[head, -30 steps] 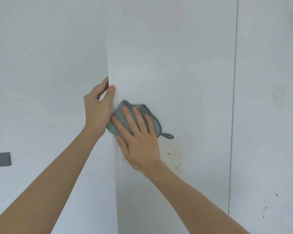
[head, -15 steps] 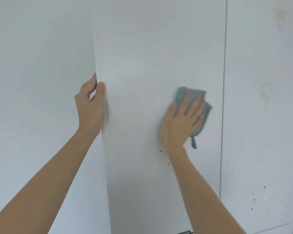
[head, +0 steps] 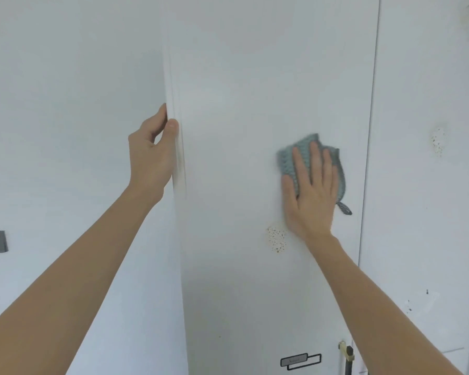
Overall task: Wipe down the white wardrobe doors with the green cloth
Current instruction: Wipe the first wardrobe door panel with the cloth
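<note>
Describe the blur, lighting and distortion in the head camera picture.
Head view: right hand and green cloth are motion-smeared; left hand on the door edge is sharper; light is soft and even, without glare; the wide lens bows the door seam.

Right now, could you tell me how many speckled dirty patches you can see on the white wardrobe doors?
2 clear ones: one speckled patch just below-left of the right hand and its green cloth, another patch on the neighbouring door to the right. Fainter specks sit lower right; the cloth may hide more.
</note>
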`<action>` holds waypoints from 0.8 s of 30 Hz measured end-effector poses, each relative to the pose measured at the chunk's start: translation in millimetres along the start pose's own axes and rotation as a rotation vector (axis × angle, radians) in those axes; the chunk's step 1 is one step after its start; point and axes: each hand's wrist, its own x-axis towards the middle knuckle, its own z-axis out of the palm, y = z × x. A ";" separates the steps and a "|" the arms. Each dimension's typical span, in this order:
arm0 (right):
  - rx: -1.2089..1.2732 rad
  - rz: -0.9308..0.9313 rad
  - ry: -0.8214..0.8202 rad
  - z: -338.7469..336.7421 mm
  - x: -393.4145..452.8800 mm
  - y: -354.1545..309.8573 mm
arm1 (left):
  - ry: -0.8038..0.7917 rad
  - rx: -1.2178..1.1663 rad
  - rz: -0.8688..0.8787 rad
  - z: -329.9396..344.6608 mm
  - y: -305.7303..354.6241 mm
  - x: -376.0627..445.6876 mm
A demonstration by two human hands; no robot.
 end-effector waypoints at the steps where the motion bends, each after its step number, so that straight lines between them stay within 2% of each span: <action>1: 0.002 0.152 0.039 -1.9 8.4 6.5 | -0.015 -0.005 -0.003 -0.7 0.8 -0.3; 4: 0.038 0.499 0.157 6.8 23.6 -23.6 | -0.066 -0.007 -0.001 -3.9 6.1 -1.6; 6: 0.027 0.573 0.228 17.7 20.6 -64.1 | -0.074 -0.012 -0.008 -4.5 7.9 -2.8; 8: 0.019 0.348 0.196 28.9 -2.9 -101.9 | -0.060 -0.023 -0.015 -4.8 6.6 -3.2; 11: 0.074 -0.186 -0.075 31.0 -65.1 -131.5 | -0.055 -0.034 -0.003 -3.9 5.4 -3.5; 13: 0.060 -0.461 -0.176 25.8 -91.0 -116.1 | -0.055 -0.042 0.021 -3.6 5.2 -6.4; 15: 0.017 -0.584 -0.202 19.8 -91.7 -81.4 | -0.053 -0.053 0.040 -2.8 2.9 -10.2; 17: -0.001 -0.483 -0.156 13.8 -78.6 -44.4 | -0.046 -0.055 0.042 -3.6 0.2 -12.7; 21: 0.020 0.164 0.014 3.9 -42.0 2.4 | -0.028 -0.033 0.015 -8.1 -5.9 -20.3; 24: 0.045 0.501 0.146 14.6 -24.9 -21.7 | -0.033 -0.019 -0.010 -11.7 -9.4 -27.3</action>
